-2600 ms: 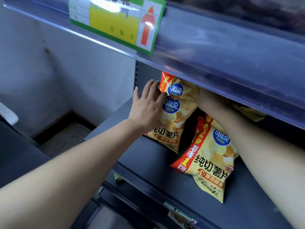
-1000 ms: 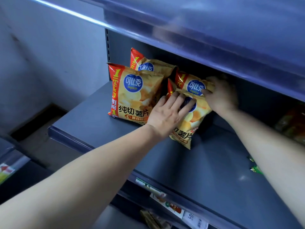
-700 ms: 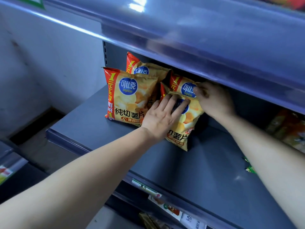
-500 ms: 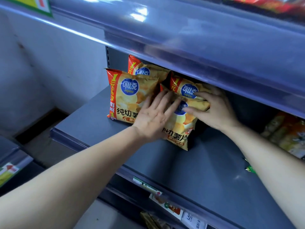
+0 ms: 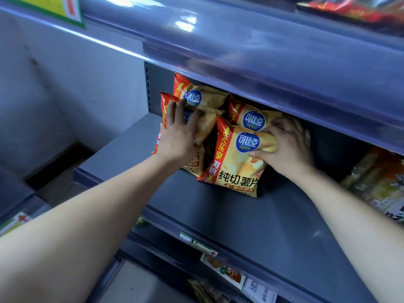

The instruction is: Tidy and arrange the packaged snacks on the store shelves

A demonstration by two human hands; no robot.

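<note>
Several yellow-and-orange chip bags stand in two rows at the back left of the grey shelf [image 5: 251,226]. My left hand [image 5: 179,136] presses flat, fingers straight, on the front left chip bag [image 5: 207,125]. Behind it, the back left chip bag [image 5: 203,96] leans on the shelf's rear. My right hand [image 5: 286,147] grips the upper right corner of the front right chip bag [image 5: 234,165], thumb on its face and fingers curled over the top. The back right chip bag [image 5: 251,119] shows just above it.
The upper shelf's glossy edge strip [image 5: 262,62] overhangs the bags and carries a yellow-green label [image 5: 61,7]. Other snack packs [image 5: 378,182] lie at the right of the shelf. Price tags [image 5: 196,243] hang on the front edge, with more packets [image 5: 227,274] below. A white wall is at left.
My left hand has shifted from the front right bag to the front left bag. My right hand has come forward and taken the front right bag's top corner; that bag now stands straighter.
</note>
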